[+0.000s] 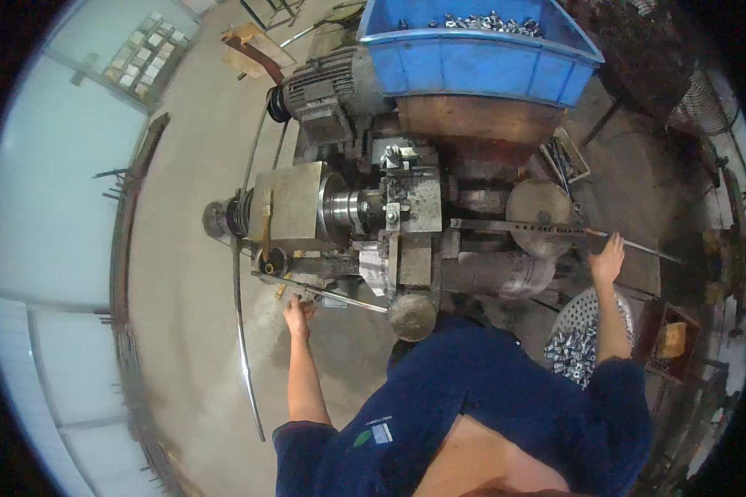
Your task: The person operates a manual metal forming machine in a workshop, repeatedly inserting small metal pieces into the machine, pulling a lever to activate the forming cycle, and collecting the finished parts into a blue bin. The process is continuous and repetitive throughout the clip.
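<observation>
A small lathe-like machine (414, 199) stands in front of me, with a boxy metal headstock (286, 203) and a shiny round chuck (346, 209). My right hand (607, 261) is at the machine's right end, its fingers over a thin metal rod (646, 249) beside the perforated flat bar (522, 226). Below the headstock is my left hand (298, 316), fingers curled, close under a slanting metal bar (348, 301). Whatever it may hold is too small to make out. A brush-like wooden handle (266, 224) leans on the headstock's front.
Behind the machine, a blue crate (481, 70) with small metal parts sits on a brown box (481, 120). Near my right arm is a perforated white basket (568, 319) of shiny metal parts. A motor (331, 91) stands far left of the crate; a long rod (242, 348) extends leftward.
</observation>
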A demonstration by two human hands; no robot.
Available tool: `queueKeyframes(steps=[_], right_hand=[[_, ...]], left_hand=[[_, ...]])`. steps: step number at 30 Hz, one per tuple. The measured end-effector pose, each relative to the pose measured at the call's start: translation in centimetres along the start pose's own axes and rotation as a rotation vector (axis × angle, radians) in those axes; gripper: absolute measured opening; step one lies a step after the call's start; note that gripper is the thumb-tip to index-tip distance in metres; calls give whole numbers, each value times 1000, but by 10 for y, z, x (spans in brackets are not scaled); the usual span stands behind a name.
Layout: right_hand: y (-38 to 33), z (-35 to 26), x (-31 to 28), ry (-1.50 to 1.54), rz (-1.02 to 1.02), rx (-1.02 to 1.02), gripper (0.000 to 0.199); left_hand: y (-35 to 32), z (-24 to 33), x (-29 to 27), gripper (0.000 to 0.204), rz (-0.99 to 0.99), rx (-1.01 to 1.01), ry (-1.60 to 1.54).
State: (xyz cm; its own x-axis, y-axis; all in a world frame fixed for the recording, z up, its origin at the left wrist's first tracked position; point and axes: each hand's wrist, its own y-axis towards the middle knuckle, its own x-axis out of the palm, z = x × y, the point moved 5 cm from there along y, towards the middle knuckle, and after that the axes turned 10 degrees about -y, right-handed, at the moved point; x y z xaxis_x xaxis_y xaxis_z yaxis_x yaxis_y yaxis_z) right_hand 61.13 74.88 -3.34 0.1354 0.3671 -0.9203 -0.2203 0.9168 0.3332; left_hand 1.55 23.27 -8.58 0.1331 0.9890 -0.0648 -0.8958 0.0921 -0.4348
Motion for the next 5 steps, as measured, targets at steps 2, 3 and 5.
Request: queueKeyframes(steps=[2, 3, 5], right_hand=[[-30, -7, -5, 171, -33, 21, 70], [-43, -12, -7, 263, -209, 14, 75], [-70, -34, -25, 453, -292, -139, 74]], left_hand=[[33, -41, -32, 44, -122, 61, 448], [39, -48, -29, 45, -141, 175, 759], [50, -57, -8, 42, -200, 286, 1141]])
